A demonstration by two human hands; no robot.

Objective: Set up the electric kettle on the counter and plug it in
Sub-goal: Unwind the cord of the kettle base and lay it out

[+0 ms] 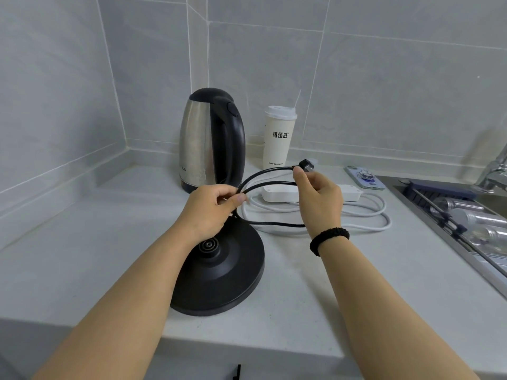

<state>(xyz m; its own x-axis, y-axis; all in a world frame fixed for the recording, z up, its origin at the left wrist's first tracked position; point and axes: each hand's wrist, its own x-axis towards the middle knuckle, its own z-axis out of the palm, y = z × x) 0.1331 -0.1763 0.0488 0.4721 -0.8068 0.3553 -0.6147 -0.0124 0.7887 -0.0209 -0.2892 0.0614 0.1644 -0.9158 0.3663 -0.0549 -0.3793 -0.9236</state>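
A steel kettle (204, 141) with a black handle and lid stands upright near the tiled corner. Its round black base (222, 275) lies on the counter in front of it, apart from the kettle. The base's black cord (269, 183) loops up between my hands. My left hand (212, 212) pinches the cord loops just above the base. My right hand (318, 194) grips the cord right behind the black plug (306, 164), held in the air. A white power strip (279, 193) lies on the counter under my right hand, partly hidden by it.
A white takeaway cup (278, 135) with a straw stands right of the kettle. A phone (365, 178) lies by the sink edge. The power strip's white cable (378, 218) coils on the counter. The sink (466, 215) with bottles and a faucet (493, 171) is at right.
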